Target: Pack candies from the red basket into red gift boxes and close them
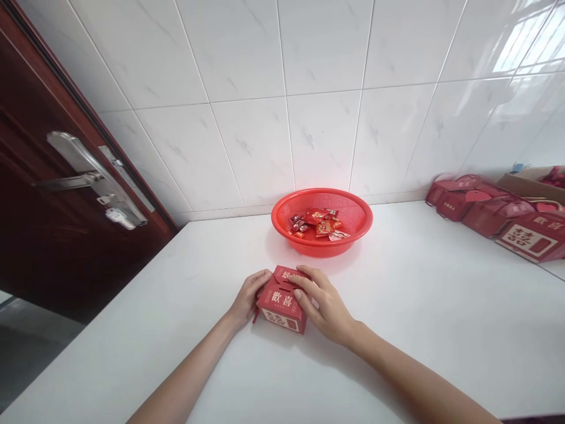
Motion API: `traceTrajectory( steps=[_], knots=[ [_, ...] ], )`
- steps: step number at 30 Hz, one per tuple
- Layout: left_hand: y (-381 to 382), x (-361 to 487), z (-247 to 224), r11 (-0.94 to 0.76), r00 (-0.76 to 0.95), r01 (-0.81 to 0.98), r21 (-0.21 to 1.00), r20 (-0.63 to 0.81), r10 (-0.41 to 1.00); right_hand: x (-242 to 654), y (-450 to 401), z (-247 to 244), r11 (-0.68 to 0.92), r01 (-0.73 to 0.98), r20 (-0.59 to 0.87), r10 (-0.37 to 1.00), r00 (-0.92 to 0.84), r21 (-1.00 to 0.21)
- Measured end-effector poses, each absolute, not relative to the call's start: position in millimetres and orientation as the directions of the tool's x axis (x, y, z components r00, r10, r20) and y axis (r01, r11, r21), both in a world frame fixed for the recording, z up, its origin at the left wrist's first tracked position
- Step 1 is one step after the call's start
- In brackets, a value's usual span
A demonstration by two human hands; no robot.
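Note:
A small red gift box (282,306) with white characters sits on the white table in front of me. Its two top flaps are folded down and meet at slots in the middle. My left hand (247,297) is wrapped against the box's left side, where a bit of red ribbon hangs down. Over the top and right side lies my right hand (326,303), its fingers pressed on the flaps. Just beyond the box stands a red plastic basket (322,250) with several wrapped sweets (324,228) in it.
Several similar red boxes (489,215) stand at the right along the tiled wall (247,141), with an open cardboard carton (521,184) behind them. A brown door (44,235) with a metal handle and keys is on the left, beside the table's edge.

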State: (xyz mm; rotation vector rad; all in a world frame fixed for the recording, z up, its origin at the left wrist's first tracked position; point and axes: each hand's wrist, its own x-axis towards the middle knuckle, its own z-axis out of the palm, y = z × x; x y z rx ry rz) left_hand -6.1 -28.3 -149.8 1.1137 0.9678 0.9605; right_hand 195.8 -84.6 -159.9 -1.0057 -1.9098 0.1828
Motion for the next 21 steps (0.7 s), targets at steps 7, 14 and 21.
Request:
traceTrajectory(
  steps=[7, 14, 21],
  knots=[
    [-30.5, -6.6, -149.9, 0.164, 0.284, -0.111, 0.98, -0.127, 0.95, 195.3, -85.2, -159.4, 0.658, 0.569, 0.675, 0.702, -0.228, -0.493],
    [-31.0, -6.1, -150.3, 0.251, 0.301, -0.174, 0.952, -0.192, 0.934, 194.8, -88.5, -158.6, 0.655, 0.573, 0.673, 0.704, -0.227, -0.493],
    [-34.9, -10.3, -151.6, 0.29, 0.282, -0.184, 0.939, -0.233, 0.931, 195.4, -91.2, -155.4, 0.653, 0.567, 0.66, 0.713, -0.238, -0.502]
  ],
)
